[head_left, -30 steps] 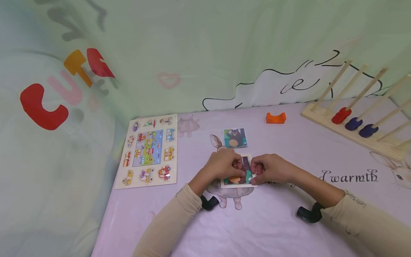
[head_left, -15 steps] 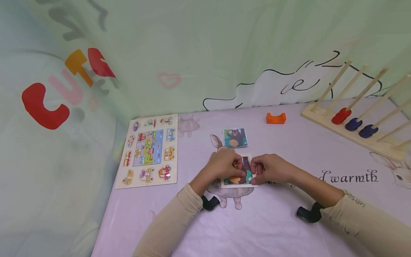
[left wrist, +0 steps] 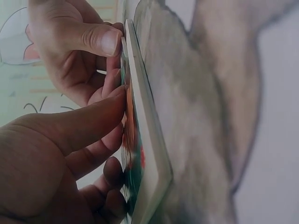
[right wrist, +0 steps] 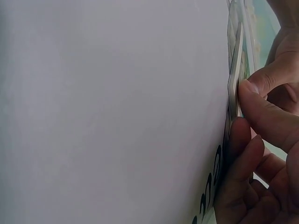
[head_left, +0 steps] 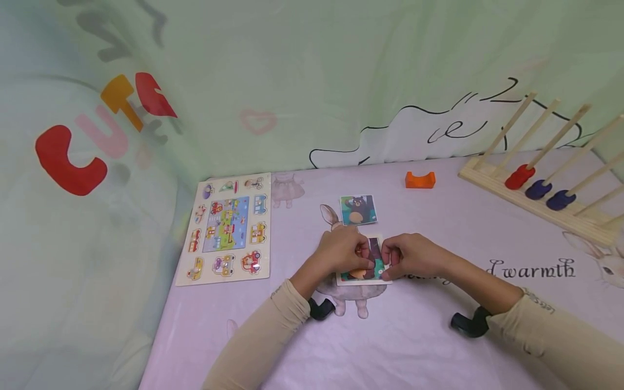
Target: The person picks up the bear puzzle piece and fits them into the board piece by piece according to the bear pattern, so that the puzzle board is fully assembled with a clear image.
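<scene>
A small jigsaw puzzle (head_left: 361,275) with a bear picture and a white rim lies flat on the table, partly covered by the hands. Over its face is my left hand (head_left: 341,249), fingers curled, with thumb and fingertips on the pieces; whether it pinches a single piece is hidden. At the right edge, my right hand (head_left: 411,255) pinches the puzzle's border between thumb and finger. In the left wrist view the white board edge (left wrist: 152,133) shows beneath the fingertips. The right thumb (right wrist: 261,109) presses beside the board edge in the right wrist view.
A bear picture card (head_left: 359,210) lies just behind the puzzle. To the left is a wooden vehicle peg puzzle (head_left: 263,249). An orange block (head_left: 420,180) sits farther back, and a wooden peg rack (head_left: 536,207) with red and blue pieces stands at right.
</scene>
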Action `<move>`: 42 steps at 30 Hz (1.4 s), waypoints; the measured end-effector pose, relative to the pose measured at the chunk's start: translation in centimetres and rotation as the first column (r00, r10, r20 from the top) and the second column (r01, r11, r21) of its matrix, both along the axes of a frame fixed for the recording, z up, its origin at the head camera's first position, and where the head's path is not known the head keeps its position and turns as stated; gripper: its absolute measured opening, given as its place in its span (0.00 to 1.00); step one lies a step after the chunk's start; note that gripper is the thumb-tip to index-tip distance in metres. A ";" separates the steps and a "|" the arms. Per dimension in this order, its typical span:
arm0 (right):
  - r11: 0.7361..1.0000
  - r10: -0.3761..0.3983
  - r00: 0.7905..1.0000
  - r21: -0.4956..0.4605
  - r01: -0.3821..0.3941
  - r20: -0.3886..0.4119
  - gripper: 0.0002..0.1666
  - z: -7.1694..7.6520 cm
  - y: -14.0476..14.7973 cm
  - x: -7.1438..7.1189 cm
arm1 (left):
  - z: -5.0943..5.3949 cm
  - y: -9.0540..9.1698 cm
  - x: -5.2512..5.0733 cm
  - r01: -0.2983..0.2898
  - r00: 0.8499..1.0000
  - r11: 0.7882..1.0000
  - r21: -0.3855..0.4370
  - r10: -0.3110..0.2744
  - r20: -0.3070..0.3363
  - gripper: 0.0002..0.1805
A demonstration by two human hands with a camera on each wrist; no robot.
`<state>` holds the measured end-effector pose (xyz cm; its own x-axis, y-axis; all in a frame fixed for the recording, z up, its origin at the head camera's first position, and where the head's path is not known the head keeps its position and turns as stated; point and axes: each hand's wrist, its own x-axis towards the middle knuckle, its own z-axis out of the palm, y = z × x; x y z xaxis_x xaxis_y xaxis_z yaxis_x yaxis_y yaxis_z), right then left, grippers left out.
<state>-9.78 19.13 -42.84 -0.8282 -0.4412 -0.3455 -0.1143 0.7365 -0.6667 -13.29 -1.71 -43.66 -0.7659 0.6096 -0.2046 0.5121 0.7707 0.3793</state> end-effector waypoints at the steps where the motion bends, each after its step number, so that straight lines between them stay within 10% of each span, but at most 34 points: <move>1: 1.000 -0.001 1.000 0.000 0.001 -0.001 0.19 0.0 0.0 0.0 | 0.1 0.0 0.0 0.000 1.000 1.000 0.000 0.000 -0.001 0.15; 42: 1.000 -0.026 0.998 -0.015 0.027 0.050 0.09 0.1 -0.5 -0.2 | 0.1 -0.2 0.4 0.050 0.998 0.998 -0.037 -0.051 -0.039 0.17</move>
